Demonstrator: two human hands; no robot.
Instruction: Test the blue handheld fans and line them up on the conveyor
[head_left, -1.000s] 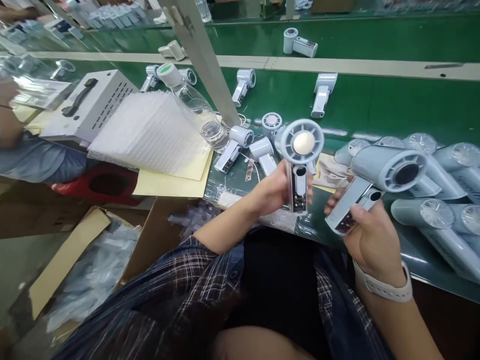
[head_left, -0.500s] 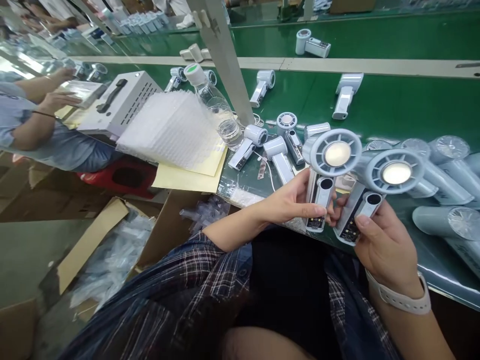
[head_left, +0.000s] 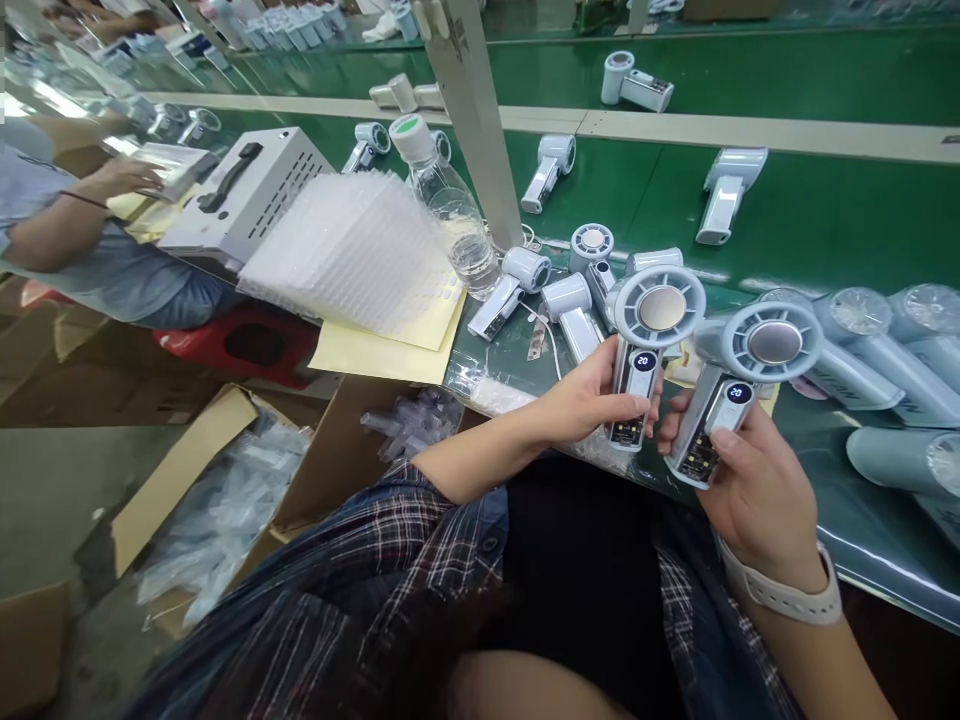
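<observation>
Holding one small handheld fan in each hand, the person sat at the edge of the green belt [head_left: 810,215] with both fans upright and side by side above the lap. The left hand [head_left: 581,405] was wrapped around the handle of the left fan [head_left: 646,345], thumb near its lower buttons; the right hand [head_left: 750,490] gripped the right fan [head_left: 739,385], thumb laid on the handle's face. Each handle showed a small lit screen reading what looked like 20, so the step in hand seemed to be a check of switched-on units. The next move would likely call for a thumb press on each button and a steady grip so neither fan slips.

A water bottle [head_left: 450,205], a stack of bubble wrap [head_left: 352,250] and loose fans [head_left: 517,285] lay on the belt beyond the hands. A co-worker's arm [head_left: 60,225] showed at the far left. The buttons under the thumbs were too small to read, the fingers behind the handles were hidden, whether the blades were spinning could not be told, and the pile of fans at the right edge [head_left: 892,340] was cut off.
</observation>
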